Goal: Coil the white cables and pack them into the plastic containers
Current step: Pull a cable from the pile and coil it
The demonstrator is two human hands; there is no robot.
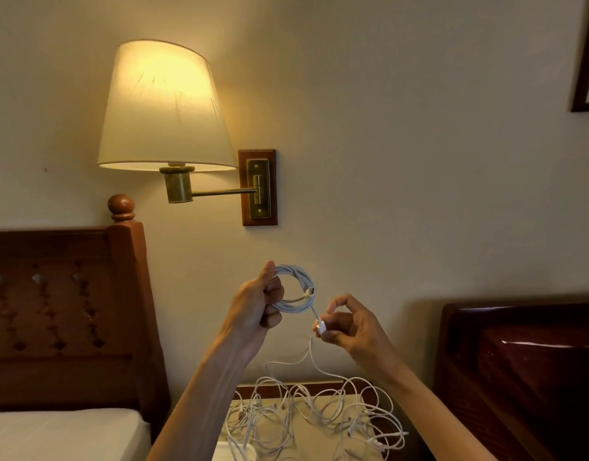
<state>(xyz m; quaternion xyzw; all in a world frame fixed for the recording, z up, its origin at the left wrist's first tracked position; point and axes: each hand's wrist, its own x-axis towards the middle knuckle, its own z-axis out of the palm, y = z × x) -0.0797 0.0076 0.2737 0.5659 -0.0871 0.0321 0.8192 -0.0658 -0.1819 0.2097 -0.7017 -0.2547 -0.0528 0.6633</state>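
Head view: left hand point(258, 306) grips the coiled white cable point(294, 289) at chest height; right hand point(344, 324) pinches its plug end point(320, 327). Light, limp, springy; likely best held across the loops.

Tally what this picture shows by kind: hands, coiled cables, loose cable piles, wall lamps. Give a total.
Hands: 2, the left hand and the right hand
Coiled cable: 1
Loose cable pile: 1
Wall lamp: 1
Total: 5

A lit wall lamp point(163, 108) is mounted above-left of the fingers; a wooden headboard point(63, 314) is seen left, a picture frame point(585, 61) upper right.
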